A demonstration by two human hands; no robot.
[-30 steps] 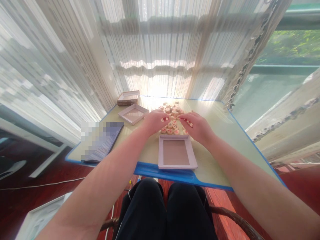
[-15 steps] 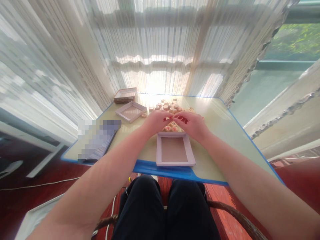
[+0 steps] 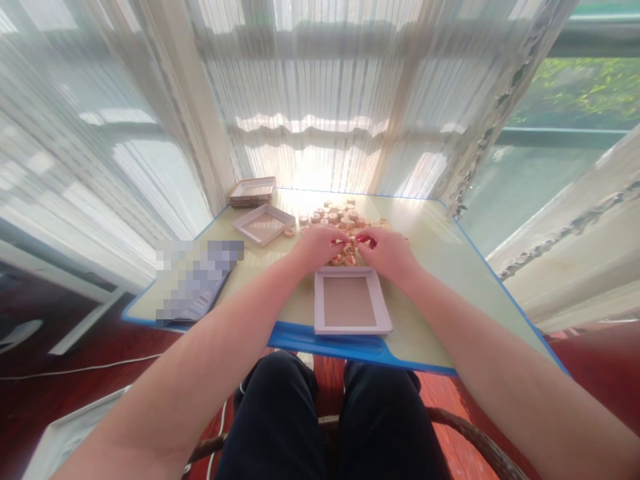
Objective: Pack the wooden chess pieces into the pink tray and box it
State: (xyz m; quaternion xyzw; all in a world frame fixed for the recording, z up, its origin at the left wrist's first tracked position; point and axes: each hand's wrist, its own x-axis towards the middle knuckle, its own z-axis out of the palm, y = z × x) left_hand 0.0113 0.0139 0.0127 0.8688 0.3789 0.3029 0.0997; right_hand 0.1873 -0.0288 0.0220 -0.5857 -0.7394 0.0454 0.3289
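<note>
Round xiangqi pieces [image 3: 349, 260] between and beyond your left hand [image 3: 320, 246] and right hand [image 3: 387, 251]; fingers half-curled, can't tell if gripping any.

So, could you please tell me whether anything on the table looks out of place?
Two small things: one Chinese chess piece lies slightly apart from the loose heap of pieces, and the shallow box beside it sits askew compared with the nearest box. No damage is visible.
</note>
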